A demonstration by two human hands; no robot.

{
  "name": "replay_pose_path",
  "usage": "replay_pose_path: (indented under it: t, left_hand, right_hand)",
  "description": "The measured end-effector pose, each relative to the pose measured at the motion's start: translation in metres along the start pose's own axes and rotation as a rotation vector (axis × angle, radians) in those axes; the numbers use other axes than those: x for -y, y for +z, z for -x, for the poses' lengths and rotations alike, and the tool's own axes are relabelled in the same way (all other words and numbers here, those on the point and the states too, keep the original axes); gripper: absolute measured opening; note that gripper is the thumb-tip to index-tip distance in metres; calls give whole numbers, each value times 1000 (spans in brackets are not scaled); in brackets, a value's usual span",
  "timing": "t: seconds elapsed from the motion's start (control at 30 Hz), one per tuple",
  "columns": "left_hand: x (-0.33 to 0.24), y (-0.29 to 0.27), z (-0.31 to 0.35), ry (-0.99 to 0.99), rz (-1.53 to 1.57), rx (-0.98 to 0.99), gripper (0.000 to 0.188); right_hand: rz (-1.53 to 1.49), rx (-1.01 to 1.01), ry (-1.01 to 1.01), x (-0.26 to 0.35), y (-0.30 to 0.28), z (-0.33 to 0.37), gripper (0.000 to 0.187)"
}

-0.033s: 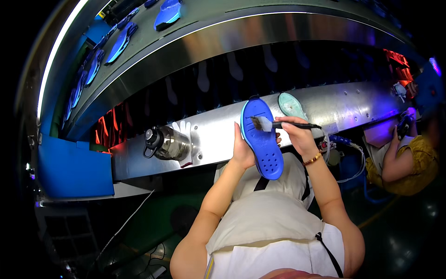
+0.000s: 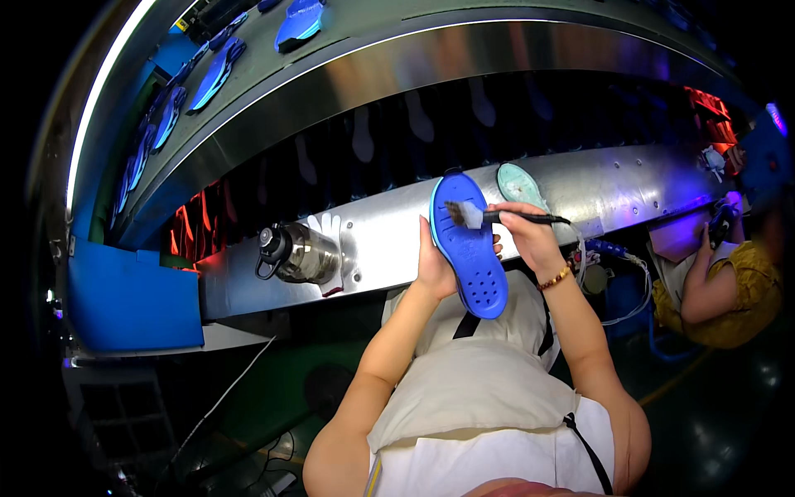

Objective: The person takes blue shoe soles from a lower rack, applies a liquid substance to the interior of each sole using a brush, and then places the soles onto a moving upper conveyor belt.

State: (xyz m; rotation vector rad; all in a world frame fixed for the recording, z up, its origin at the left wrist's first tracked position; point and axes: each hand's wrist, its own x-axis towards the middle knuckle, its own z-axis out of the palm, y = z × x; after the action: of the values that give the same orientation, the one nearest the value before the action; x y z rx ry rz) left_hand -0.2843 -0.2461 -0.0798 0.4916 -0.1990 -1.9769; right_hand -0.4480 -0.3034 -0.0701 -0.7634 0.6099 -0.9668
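My left hand point(image 2: 432, 263) is closed around the side of a blue shoe sole point(image 2: 479, 261). The sole stands lengthwise, toe end away from me, with small round holes near its heel. In my right hand point(image 2: 530, 238) is a brush point(image 2: 469, 215) with a black handle, pale ferrule and darker bristles. Its bristles lie over the upper part of the sole's face, and they seem to touch it. Just beyond my right hand, a mint-green sole-shaped piece point(image 2: 519, 185) rests on the metal ledge.
A clear bottle with a black lid point(image 2: 300, 253) lies on the metal ledge point(image 2: 381, 224) beside a pale glove point(image 2: 331, 228). Blue soles point(image 2: 217, 76) sit on the belt point(image 2: 364, 26) above. Red light glows underneath. At right, a person in yellow point(image 2: 729, 286) holds a dark item.
The brush has shifted slightly away from me and to the left across the sole, with my right hand following. The left hand and the sole stay almost in place.
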Motion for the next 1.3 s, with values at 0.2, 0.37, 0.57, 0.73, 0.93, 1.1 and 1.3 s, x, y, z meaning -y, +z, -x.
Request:
replay_pose_path:
  t: [0.2,0.37,0.57,0.73,0.93,1.1,1.3]
  left_hand:
    - [4,7,-2,103,-56,-103,87]
    - [9,-6,-13,159,-123,-187,77]
    - [-14,-1,-15,346,-113,-356,67]
    - [-38,-2,7,291,-179,-259,76]
    - [-23,23,11,162,-99,-81,83]
    - [-18,28,7,162,46,-77,75]
    - [-21,38,10,211,-130,-62,78]
  right_hand:
    - [26,-98,-24,-1,5,-24,21]
    - [530,-88,-88,13,33,-25,19]
    - [1055,168,-534,12,50,1,15]
    - [992,517,-106,26,28,26,18]
    - [535,141,-209,49,50,4,14]
    - [663,425,-428,48,52,4,10]
    - [513,223,-212,56,43,4,9]
